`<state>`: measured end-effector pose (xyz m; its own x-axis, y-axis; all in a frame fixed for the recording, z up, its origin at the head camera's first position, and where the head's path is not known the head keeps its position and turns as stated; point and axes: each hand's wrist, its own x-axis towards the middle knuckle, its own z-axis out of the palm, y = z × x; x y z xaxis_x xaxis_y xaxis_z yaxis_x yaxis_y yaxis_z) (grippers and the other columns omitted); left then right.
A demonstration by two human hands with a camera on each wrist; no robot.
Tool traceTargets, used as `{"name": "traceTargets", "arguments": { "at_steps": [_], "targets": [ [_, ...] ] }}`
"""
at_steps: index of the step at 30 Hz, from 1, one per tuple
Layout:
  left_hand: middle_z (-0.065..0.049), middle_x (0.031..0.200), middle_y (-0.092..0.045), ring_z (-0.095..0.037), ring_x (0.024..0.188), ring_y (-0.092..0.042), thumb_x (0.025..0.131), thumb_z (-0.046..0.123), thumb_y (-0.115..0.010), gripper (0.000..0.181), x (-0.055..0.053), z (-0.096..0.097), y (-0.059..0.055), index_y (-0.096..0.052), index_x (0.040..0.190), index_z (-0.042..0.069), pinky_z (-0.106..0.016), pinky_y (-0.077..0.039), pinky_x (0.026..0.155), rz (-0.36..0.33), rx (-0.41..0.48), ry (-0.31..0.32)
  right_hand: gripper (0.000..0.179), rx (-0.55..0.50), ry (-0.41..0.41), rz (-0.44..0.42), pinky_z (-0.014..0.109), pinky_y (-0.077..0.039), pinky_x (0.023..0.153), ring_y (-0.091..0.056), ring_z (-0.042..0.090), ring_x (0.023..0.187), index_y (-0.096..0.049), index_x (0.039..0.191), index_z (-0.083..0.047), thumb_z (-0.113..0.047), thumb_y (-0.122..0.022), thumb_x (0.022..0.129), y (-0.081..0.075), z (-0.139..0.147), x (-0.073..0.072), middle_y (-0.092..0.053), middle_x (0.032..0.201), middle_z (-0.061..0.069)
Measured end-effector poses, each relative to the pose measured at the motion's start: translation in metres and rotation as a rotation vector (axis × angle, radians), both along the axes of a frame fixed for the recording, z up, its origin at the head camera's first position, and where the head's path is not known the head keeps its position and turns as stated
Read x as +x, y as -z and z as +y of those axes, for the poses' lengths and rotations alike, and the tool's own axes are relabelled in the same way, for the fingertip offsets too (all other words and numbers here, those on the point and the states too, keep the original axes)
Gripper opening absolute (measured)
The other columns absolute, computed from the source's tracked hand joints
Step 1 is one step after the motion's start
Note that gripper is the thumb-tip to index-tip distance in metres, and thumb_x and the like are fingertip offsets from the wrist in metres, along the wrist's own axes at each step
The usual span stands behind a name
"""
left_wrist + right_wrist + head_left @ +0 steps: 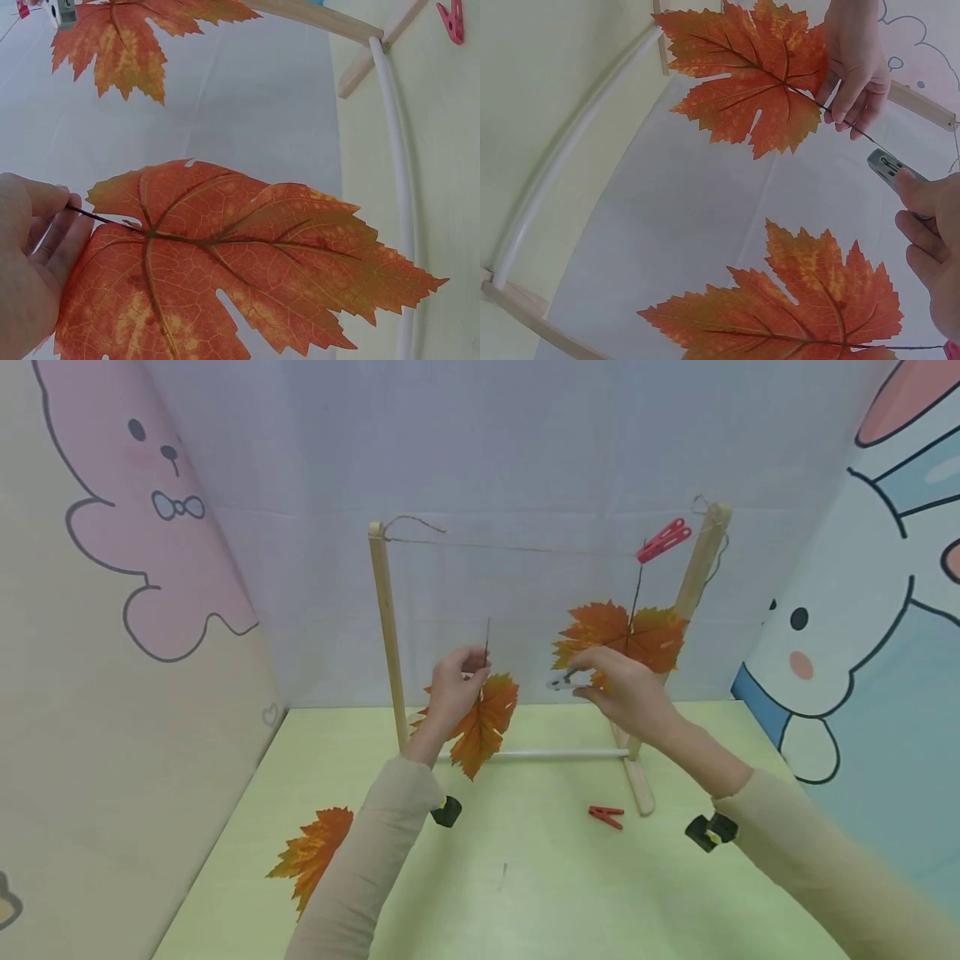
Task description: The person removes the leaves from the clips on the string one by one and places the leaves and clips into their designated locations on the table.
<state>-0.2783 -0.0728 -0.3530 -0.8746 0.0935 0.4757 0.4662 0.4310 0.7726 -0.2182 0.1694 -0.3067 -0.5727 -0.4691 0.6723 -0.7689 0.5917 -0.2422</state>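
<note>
My left hand (452,689) pinches the dark stem of an orange maple leaf (247,247) between thumb and fingers; the blade hangs below the hand and the stem's free end points up. In my right hand (633,697) is a grey clothespin (889,166), gripped by its handle end, its tip pointing toward the held leaf's stem in the right wrist view. Behind the right hand, a second maple leaf (663,639) hangs by its stem from a red clothespin (662,542) on the string (510,547). Both hands are below the string.
Two wooden posts (387,627) hold up the string, with a white rod (555,753) joining them low down. Another maple leaf (315,852) lies at the table's left, partly behind the left sleeve. A red clothespin (606,815) lies near the right post's foot (640,787).
</note>
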Motion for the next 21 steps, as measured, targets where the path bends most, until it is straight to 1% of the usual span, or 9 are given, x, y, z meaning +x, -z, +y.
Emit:
{"name": "traceTargets", "arguments": {
  "at_steps": [7,10,14,21],
  "targets": [
    [-0.010,0.088,-0.066,-0.019,0.080,-0.061,0.083,0.001,-0.062,0.014,0.004,-0.008,0.012,-0.064,0.097,0.003,-0.028,-0.049,0.065,-0.033,-0.012,-0.022,0.037,0.086,-0.045,0.073,0.034,-0.053,0.064,-0.063,0.022,0.082,-0.060,0.099,-0.003,0.003,-0.076,0.066,0.022,0.002,0.004,-0.063,0.097,0.009],
    [-0.011,0.090,-0.066,-0.020,0.082,-0.061,0.084,0.001,-0.062,0.014,0.005,-0.011,0.016,-0.063,0.097,0.002,-0.030,-0.050,0.067,-0.045,-0.004,-0.020,0.036,0.095,-0.050,0.082,0.032,-0.053,0.063,-0.063,0.021,0.081,-0.061,0.098,-0.004,0.002,-0.077,0.066,0.027,0.002,0.006,-0.063,0.097,0.008],
    [-0.012,0.089,-0.065,-0.022,0.082,-0.061,0.084,0.001,-0.062,0.013,0.007,-0.014,0.018,-0.063,0.097,0.002,-0.031,-0.051,0.069,-0.060,0.011,-0.021,0.037,0.092,-0.041,0.058,0.031,-0.052,0.061,-0.063,0.020,0.081,-0.061,0.098,-0.005,0.001,-0.077,0.066,0.036,0.003,0.008,-0.063,0.096,0.006],
    [-0.011,0.088,-0.065,-0.021,0.080,-0.061,0.083,0.001,-0.062,0.014,0.010,-0.021,0.026,-0.064,0.097,0.001,-0.031,-0.051,0.067,-0.072,0.015,-0.036,0.037,0.100,-0.005,-0.011,0.032,-0.053,0.067,-0.062,0.020,0.084,-0.060,0.099,-0.005,0.003,-0.076,0.066,0.057,0.011,0.013,-0.062,0.096,0.006]
  ]
}}
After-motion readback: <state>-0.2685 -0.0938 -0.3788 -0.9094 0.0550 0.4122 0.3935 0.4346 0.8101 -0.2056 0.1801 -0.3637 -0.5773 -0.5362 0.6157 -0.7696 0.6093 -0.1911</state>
